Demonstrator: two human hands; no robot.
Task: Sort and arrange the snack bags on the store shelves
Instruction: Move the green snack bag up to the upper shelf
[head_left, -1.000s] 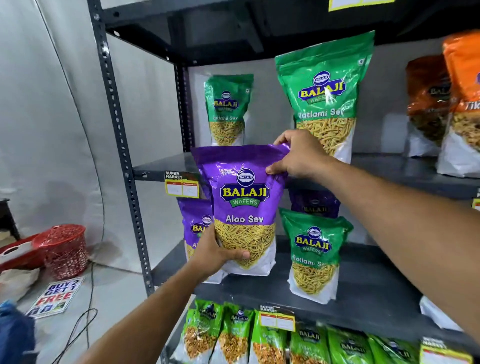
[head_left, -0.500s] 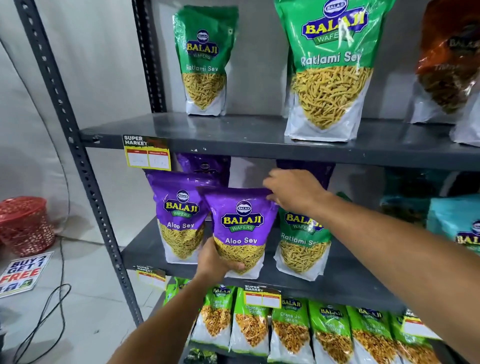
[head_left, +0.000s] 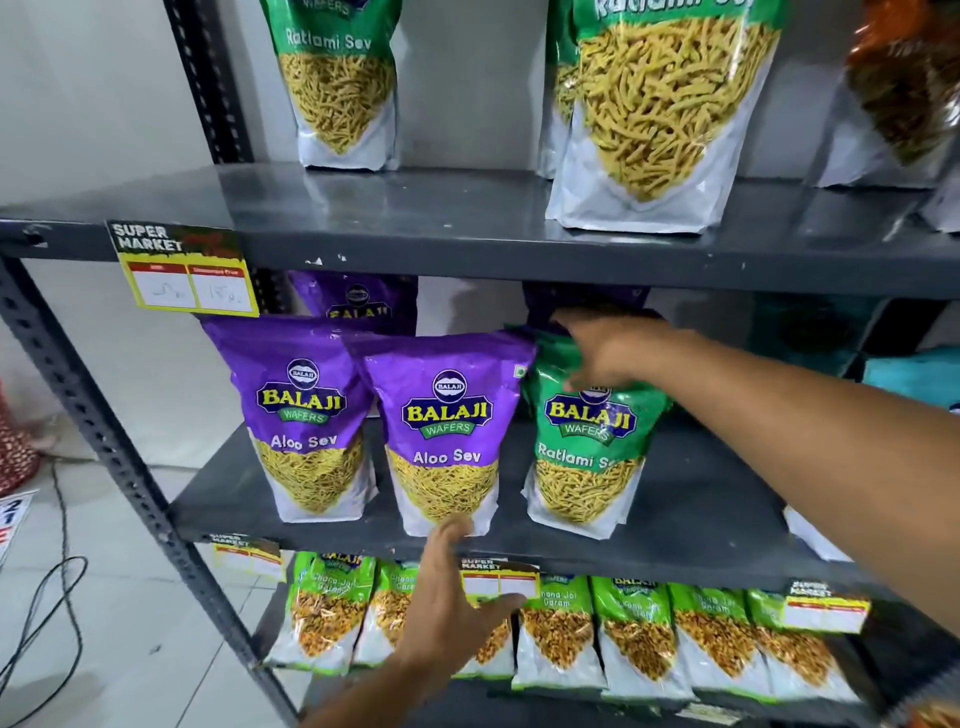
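Note:
Two purple Aloo Sev bags stand upright side by side on the middle shelf (head_left: 701, 519), one at the left (head_left: 306, 410) and one in the middle (head_left: 447, 431). Just below the middle bag's bottom edge my left hand (head_left: 452, 603) is open, fingers spread, holding nothing. To the right stands a green Ratlami Sev bag (head_left: 587, 467). My right hand (head_left: 613, 353) grips its crumpled top, thumb in front. Another purple bag (head_left: 358, 301) stands behind, partly hidden.
The upper shelf (head_left: 467, 208) holds two green Ratlami Sev bags (head_left: 665, 114) and an orange bag (head_left: 904, 88). Several Chana Jor Garam bags (head_left: 561, 639) line the lower shelf. Teal bags (head_left: 914, 374) sit far right. A steel upright (head_left: 104, 441) and a floor cable (head_left: 57, 597) lie left.
The purple bag I held has been set on the middle shelf. My left hand let go and dropped below it. My right hand moved right onto the green bag's top.

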